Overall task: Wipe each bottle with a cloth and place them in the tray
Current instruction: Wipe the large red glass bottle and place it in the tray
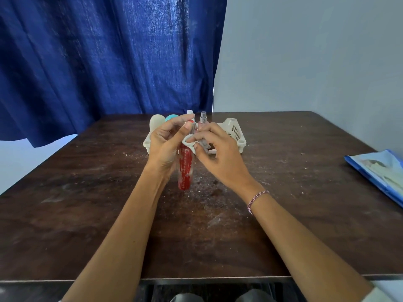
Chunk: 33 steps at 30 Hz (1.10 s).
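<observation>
A tall red spray bottle [185, 171] with a silver top is held upright above the dark wooden table [87, 192], in front of the cream plastic tray [236, 132]. My left hand [165, 142] grips the bottle around its upper part. My right hand [214, 151] presses a small pale cloth [189, 144] against the bottle's neck. Behind my hands stand a pink spray bottle [202, 120], a white-capped bottle [189, 111], a cream bottle [156, 123] and a teal one [171, 117]; whether they stand inside the tray I cannot tell.
A blue and white packet [379, 171] lies at the table's right edge. A blue curtain [98, 62] hangs behind the table on the left, a pale wall on the right. Specks and dust mark the tabletop.
</observation>
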Available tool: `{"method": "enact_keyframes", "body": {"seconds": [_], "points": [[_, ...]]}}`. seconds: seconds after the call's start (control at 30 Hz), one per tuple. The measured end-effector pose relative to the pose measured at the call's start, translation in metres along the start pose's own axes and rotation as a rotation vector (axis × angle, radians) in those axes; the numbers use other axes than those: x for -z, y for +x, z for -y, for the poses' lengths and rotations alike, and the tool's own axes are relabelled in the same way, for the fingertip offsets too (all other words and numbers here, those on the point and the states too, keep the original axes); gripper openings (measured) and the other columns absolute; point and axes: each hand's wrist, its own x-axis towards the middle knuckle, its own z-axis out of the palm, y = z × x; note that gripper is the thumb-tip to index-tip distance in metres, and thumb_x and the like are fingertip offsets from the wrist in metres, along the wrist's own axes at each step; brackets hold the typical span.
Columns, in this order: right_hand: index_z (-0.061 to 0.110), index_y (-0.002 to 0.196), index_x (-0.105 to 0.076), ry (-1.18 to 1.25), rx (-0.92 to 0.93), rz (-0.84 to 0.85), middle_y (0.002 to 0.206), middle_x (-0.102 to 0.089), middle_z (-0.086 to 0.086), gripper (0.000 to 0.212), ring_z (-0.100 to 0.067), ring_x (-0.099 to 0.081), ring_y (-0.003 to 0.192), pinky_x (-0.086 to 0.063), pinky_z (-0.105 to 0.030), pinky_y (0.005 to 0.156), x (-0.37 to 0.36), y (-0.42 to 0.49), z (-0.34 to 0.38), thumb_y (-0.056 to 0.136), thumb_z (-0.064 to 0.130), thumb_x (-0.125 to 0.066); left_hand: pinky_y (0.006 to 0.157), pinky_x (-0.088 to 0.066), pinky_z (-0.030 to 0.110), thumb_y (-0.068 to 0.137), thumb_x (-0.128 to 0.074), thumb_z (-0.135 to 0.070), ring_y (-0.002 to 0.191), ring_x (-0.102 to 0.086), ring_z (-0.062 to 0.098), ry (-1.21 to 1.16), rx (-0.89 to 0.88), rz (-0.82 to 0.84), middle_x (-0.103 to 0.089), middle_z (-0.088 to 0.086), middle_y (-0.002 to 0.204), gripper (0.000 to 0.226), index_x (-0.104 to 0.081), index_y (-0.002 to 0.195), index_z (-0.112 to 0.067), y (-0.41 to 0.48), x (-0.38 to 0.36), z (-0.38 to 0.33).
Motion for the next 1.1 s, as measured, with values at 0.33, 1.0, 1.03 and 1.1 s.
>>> {"method": "enact_keyframes", "body": {"seconds": [0.33, 1.0, 1.03, 1.1], "points": [[0.014, 0.099, -0.071, 0.068, -0.014, -0.121, 0.094, -0.060, -0.003, 0.016, -0.006, -0.056, 0.093, -0.052, -0.021, 0.079, 0.009, 0.002, -0.004, 0.085, 0.008, -0.067, 0.087, -0.054, 0.031, 0.082, -0.066, -0.009, 0.093, -0.065, 0.013, 0.187, -0.018, -0.039, -0.071, -0.006, 0.090, 0.017, -0.068, 0.098, -0.013, 0.000, -0.002, 0.003], [0.011, 0.098, -0.067, 0.144, -0.138, -0.397, 0.099, -0.059, 0.001, 0.018, -0.016, -0.060, 0.094, -0.057, -0.041, 0.070, 0.014, 0.004, -0.007, 0.087, 0.024, -0.063, 0.108, -0.038, 0.044, 0.061, -0.081, -0.051, 0.124, -0.053, 0.021, 0.386, 0.213, 0.326, -0.061, 0.001, 0.128, 0.081, -0.049, 0.132, -0.032, 0.001, 0.014, -0.011], [0.011, 0.098, -0.067, 0.141, -0.137, -0.402, 0.099, -0.059, 0.002, 0.020, -0.016, -0.060, 0.094, -0.057, -0.042, 0.070, 0.014, 0.004, -0.007, 0.087, 0.026, -0.062, 0.110, -0.035, 0.046, 0.055, -0.083, -0.056, 0.127, -0.050, 0.019, 0.406, 0.248, 0.362, -0.058, 0.000, 0.133, 0.093, -0.044, 0.136, -0.034, 0.001, 0.015, -0.010], [0.011, 0.098, -0.067, 0.135, -0.134, -0.406, 0.098, -0.058, 0.003, 0.022, -0.016, -0.060, 0.093, -0.056, -0.044, 0.071, 0.015, 0.004, -0.008, 0.087, 0.029, -0.061, 0.112, -0.033, 0.043, 0.047, -0.085, -0.060, 0.128, -0.049, 0.013, 0.434, 0.297, 0.423, -0.055, -0.003, 0.136, 0.108, -0.036, 0.140, -0.035, 0.000, 0.016, -0.010]]}}
